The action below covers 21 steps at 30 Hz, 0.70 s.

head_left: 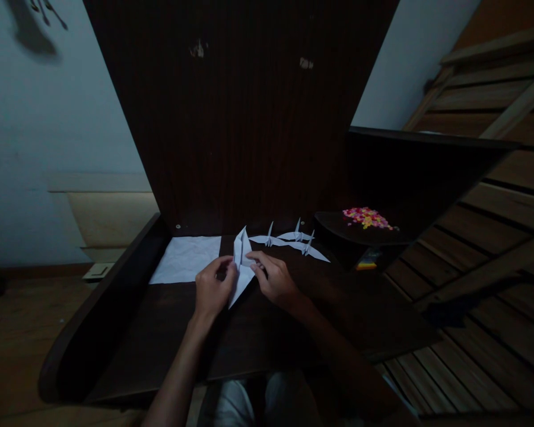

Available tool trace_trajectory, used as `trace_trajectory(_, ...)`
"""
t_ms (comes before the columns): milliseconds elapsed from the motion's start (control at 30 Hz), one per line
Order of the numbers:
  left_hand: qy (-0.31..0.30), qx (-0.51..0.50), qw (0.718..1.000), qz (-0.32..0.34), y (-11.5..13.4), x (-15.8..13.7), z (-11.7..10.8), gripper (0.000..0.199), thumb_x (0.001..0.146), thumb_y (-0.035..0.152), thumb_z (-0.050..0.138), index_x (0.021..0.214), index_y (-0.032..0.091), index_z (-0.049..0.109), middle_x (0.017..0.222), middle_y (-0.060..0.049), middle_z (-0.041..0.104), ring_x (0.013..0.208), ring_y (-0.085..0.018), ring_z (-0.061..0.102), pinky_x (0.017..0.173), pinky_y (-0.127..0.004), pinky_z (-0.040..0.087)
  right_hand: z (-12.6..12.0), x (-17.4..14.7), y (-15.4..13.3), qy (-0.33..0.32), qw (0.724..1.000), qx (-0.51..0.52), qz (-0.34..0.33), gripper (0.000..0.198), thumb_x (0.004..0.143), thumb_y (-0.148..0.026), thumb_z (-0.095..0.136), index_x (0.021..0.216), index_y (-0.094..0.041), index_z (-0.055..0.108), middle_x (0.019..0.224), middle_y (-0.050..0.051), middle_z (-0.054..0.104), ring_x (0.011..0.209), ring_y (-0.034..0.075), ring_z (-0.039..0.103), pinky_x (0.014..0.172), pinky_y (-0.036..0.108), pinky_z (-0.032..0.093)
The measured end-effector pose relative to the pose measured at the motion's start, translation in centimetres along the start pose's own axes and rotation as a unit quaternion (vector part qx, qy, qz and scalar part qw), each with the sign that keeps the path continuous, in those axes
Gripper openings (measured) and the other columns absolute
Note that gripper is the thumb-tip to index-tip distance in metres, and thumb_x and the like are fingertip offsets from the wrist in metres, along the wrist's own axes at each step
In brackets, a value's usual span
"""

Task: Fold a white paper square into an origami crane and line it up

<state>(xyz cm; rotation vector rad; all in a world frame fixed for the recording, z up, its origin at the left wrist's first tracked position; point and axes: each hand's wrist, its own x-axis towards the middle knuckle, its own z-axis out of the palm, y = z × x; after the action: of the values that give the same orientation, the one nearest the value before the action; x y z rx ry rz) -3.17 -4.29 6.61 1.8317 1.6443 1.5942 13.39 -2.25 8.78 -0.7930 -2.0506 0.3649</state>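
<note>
A partly folded sheet of white origami paper (242, 279) is held upright-ish between both hands above the dark desk, one pointed end up and the other toward me. My left hand (213, 287) pinches its left edge between thumb and fingers. On the opposite edge, my right hand (273, 279) grips with thumb and fingertips. Just beyond the right hand stand three folded white paper cranes (306, 249) with spread wings. White paper (187, 258) lies flat to the left of my left hand.
The dark wooden desk (160, 338) has a raised left side (102, 314) and a tall back panel (249, 118). Small pink, red and yellow pieces (368, 218) are heaped on a corner shelf (333, 222) at right. Wooden slats (511, 231) stand beyond it.
</note>
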Motion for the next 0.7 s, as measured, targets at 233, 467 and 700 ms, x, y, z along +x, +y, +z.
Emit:
trace_trajectory(233,0.037,-0.165,0.985,-0.045,-0.8,0.0,0.0,0.023,0.084,0.028,0.057,0.105,0.019,0.055,0.082,-0.001,0.065,0.076,-0.015,0.063,0.07,-0.026,0.05,0.5,0.5,0.5,0.071,0.997,0.013,0.038,0.011,0.086,-0.016,0.05,0.089,-0.019,0.06,0.084,0.004,0.062,0.073,0.015,0.059,0.069,0.027,0.05)
trace_trajectory(467,0.016,-0.144,0.989,0.009,-0.2,-0.2,0.0,0.013,0.087,0.025,0.052,0.087,0.019,0.064,0.084,-0.003,0.066,0.081,-0.017,0.062,0.075,-0.029,0.049,1.6,0.7,0.7,0.094,0.992,-0.025,0.082,0.007,0.075,-0.023,0.066,0.077,-0.019,0.06,0.088,0.004,0.053,0.072,0.015,0.054,0.062,0.027,0.046)
trace_trajectory(700,-0.009,-0.091,0.992,0.085,-0.1,-0.5,-0.3,0.016,0.088,0.02,0.05,0.088,0.021,0.066,0.086,-0.003,0.068,0.083,-0.017,0.063,0.076,-0.03,0.049,1.7,1.0,0.8,0.106,0.988,-0.056,0.098,0.01,0.073,-0.017,0.061,0.064,-0.019,0.056,0.078,0.002,0.052,0.07,0.015,0.052,0.063,0.027,0.044)
